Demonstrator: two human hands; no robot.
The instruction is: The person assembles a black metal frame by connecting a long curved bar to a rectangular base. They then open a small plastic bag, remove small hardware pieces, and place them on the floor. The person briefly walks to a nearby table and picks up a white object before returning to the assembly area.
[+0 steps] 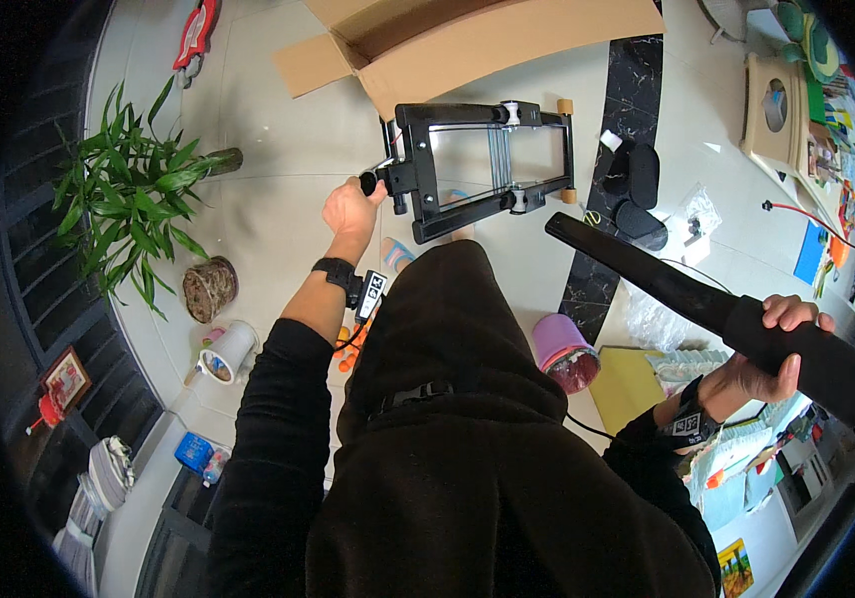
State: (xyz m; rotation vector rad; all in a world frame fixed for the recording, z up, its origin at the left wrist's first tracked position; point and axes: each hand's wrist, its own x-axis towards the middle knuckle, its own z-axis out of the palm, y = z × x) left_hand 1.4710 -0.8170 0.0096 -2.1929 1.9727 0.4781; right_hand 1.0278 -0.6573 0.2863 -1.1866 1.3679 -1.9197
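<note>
My left hand (349, 211) is closed on the black end of a handle at the left side of a black metal frame (427, 179). The frame is rectangular, with thin silvery rods across its middle and tan caps at its right end. Off to the right, my right hand (771, 364) grips the thick end of a long black bar (667, 279). The bar slants up and left, and its narrower end is apart from the frame. A strap with a small device is on each of my wrists.
An open cardboard box (487, 50) lies beyond the frame. Black pads (637, 179) and clear plastic (652, 319) are on the tiled floor at right. A purple bin (565, 351) stands near my legs. At left are a leafy plant (133, 174) and a white bin (233, 351).
</note>
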